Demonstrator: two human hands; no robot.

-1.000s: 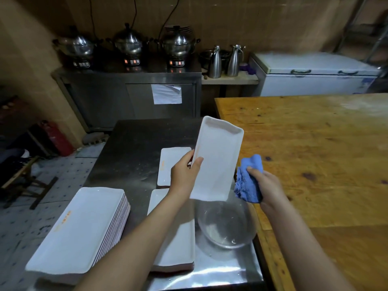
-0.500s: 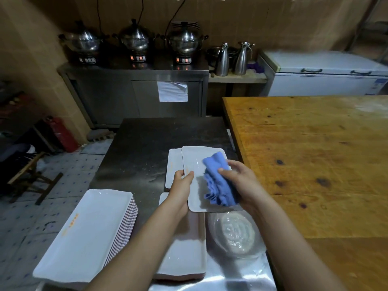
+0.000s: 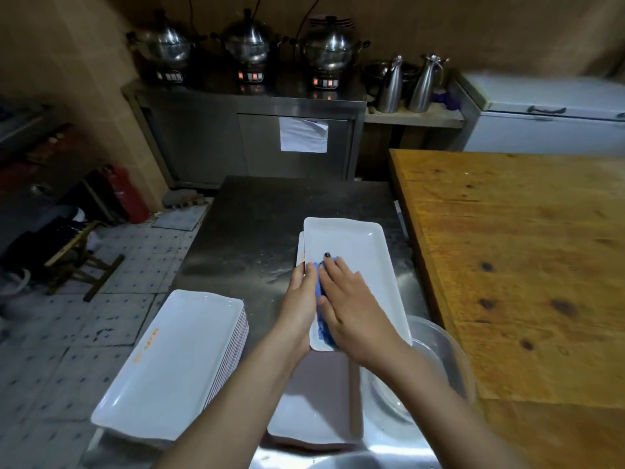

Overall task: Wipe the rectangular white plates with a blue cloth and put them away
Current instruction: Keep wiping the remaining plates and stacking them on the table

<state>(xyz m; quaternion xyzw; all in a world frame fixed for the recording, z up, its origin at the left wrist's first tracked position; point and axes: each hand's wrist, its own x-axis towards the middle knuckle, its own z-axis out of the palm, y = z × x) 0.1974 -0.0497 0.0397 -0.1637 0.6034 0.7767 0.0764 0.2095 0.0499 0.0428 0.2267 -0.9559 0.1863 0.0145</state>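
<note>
I hold a rectangular white plate (image 3: 358,252) face up over the steel table. My left hand (image 3: 299,299) grips its left edge near the front corner. My right hand (image 3: 351,306) lies flat on the plate and presses the blue cloth (image 3: 321,319) against its inner surface; only a strip of cloth shows beside the palm. A tall stack of white plates (image 3: 176,360) stands at the front left. Another plate (image 3: 321,411) lies under my forearms, and one more plate (image 3: 300,252) peeks out behind the held one.
A clear bowl (image 3: 436,363) sits at the front right of the steel table (image 3: 257,225). A wooden table (image 3: 527,265) adjoins on the right. Behind stand a steel cabinet (image 3: 250,137) with three pots, two jugs (image 3: 406,86) and a white freezer (image 3: 548,126). A stool (image 3: 81,258) is on the floor at left.
The plate came down from upright to flat. My right hand brought the cloth onto it and slid leftward across the plate, now pressing flat beside my left hand.
</note>
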